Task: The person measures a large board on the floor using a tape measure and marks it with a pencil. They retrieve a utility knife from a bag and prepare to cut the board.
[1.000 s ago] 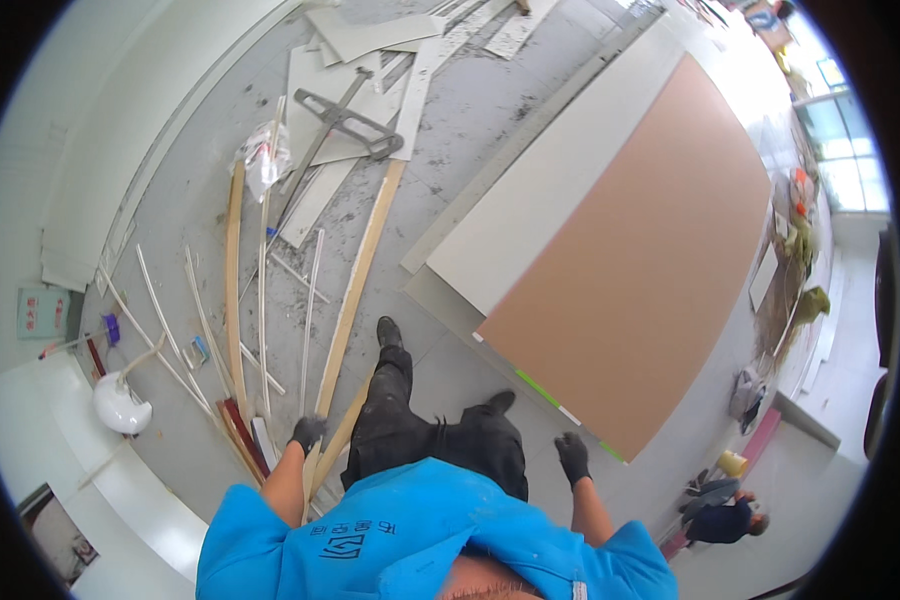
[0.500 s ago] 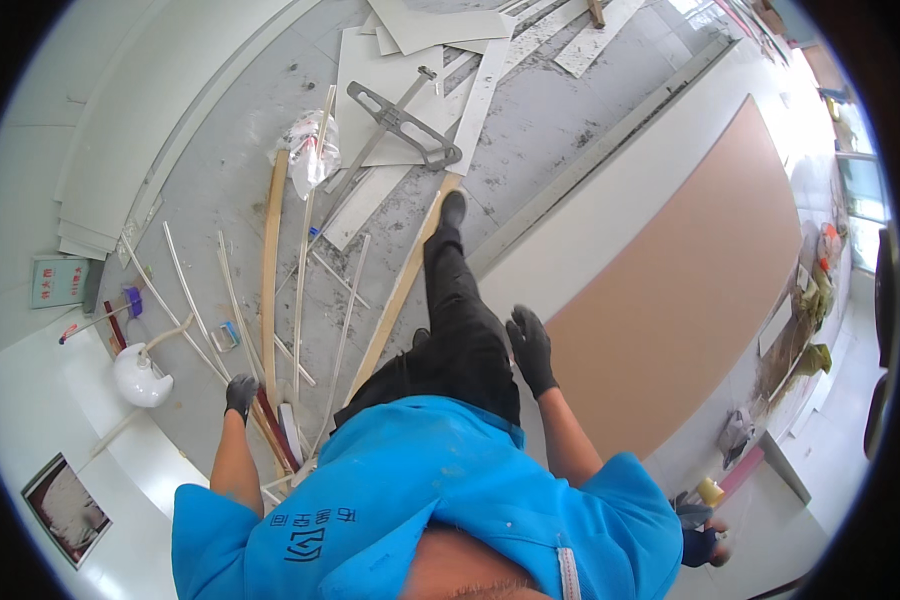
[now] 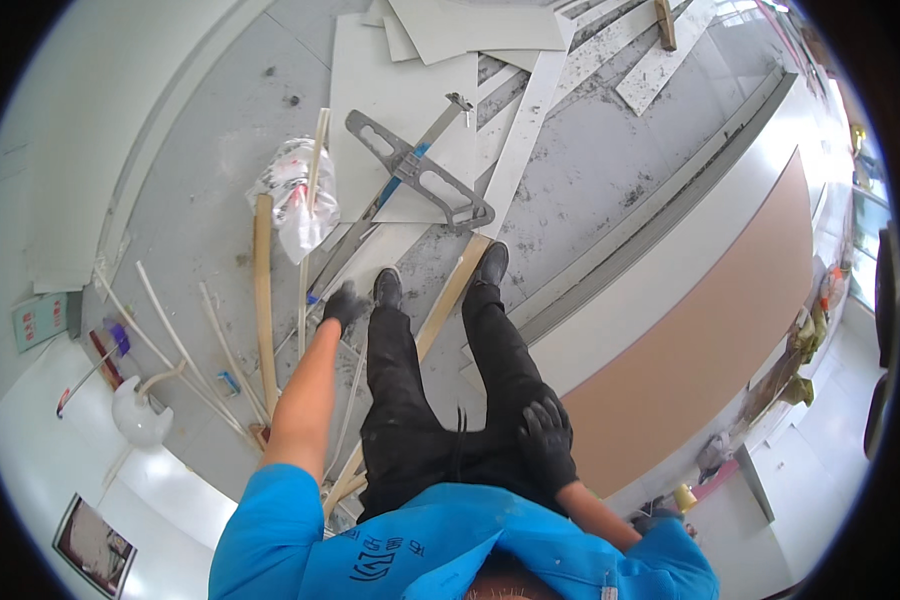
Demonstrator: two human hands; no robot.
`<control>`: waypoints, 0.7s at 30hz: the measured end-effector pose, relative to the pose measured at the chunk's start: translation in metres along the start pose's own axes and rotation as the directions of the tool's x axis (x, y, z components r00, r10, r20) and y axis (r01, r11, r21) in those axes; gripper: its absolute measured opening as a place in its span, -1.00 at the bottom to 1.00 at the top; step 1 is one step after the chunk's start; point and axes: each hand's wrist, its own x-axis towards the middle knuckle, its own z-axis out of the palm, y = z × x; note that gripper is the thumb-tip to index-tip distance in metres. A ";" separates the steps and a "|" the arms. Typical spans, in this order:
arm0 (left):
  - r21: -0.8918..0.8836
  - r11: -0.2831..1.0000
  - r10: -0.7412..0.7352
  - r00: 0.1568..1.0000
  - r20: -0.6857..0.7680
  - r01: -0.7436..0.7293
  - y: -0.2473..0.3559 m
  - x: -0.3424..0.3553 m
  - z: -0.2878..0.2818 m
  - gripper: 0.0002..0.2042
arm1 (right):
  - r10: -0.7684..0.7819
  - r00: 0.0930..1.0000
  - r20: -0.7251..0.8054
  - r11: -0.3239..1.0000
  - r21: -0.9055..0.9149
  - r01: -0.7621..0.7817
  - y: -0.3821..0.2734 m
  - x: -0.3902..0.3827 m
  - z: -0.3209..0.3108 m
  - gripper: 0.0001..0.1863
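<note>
My left hand (image 3: 344, 304), in a black glove, reaches forward over the floor with its fingers loosely apart. Nothing shows in it. Close by are the lower end of a long grey T-shaped metal tool (image 3: 417, 167) with a slotted crosspiece, and a thin white strip (image 3: 303, 310). Also gloved in black, my right hand (image 3: 547, 438) hangs at my right thigh, its fingers spread and holding nothing; whether it touches the trousers I cannot tell. Between my shoes runs a long wooden strip (image 3: 440, 308).
White board pieces (image 3: 400, 90) lie ahead under the tool. A crumpled clear plastic bag (image 3: 295, 200) and a wooden batten (image 3: 263, 300) are to the left, beside several thin strips. On the right lies a large brown-faced panel (image 3: 690, 350). A white lamp-like object (image 3: 142, 412) stands far left.
I have stepped forward, and both feet now show side by side. My left hand has swung forward and inward toward the tool's end. My right hand has dropped back to my thigh.
</note>
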 end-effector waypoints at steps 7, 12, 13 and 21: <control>0.044 0.999 -0.011 0.986 -0.165 0.019 0.008 0.221 0.024 0.00 | 0.245 0.966 0.079 0.965 -0.111 -0.236 -0.044 0.017 0.014 -0.73; 0.186 0.982 0.027 0.981 -0.193 0.009 -0.014 0.275 0.037 -0.48 | 0.274 0.956 0.100 0.952 -0.167 -0.256 -0.049 0.028 0.008 -0.74; 0.240 0.971 0.054 0.975 -0.217 0.000 -0.013 0.280 0.038 -0.58 | 0.267 0.960 0.081 0.952 -0.175 -0.250 -0.050 0.029 0.010 -0.74; -0.005 0.999 0.045 0.882 -0.469 -0.053 0.022 0.243 0.021 -0.63 | 0.237 0.970 0.061 0.969 -0.087 -0.231 -0.048 0.035 0.007 -0.71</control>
